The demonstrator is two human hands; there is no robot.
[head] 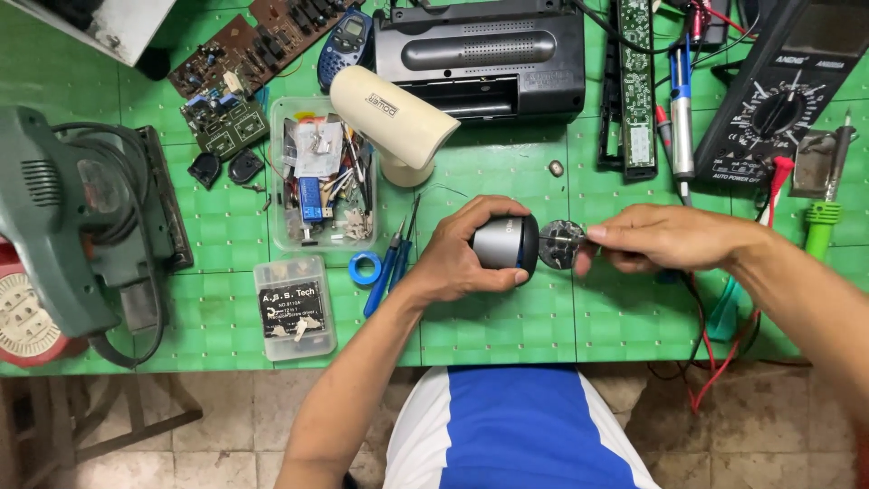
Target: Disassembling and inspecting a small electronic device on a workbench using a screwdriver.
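Observation:
My left hand grips a small grey and black cylindrical device, held on its side above the green table. Just to its right, my right hand pinches a round metallic part at the device's open end. Thin wires seem to link the part to the device. Both hands hover over the table's front middle.
A clear box of small parts, a bit case, a blue tape roll and screwdrivers lie left. A white lamp, black radio, multimeter, soldering iron and green power sander surround them.

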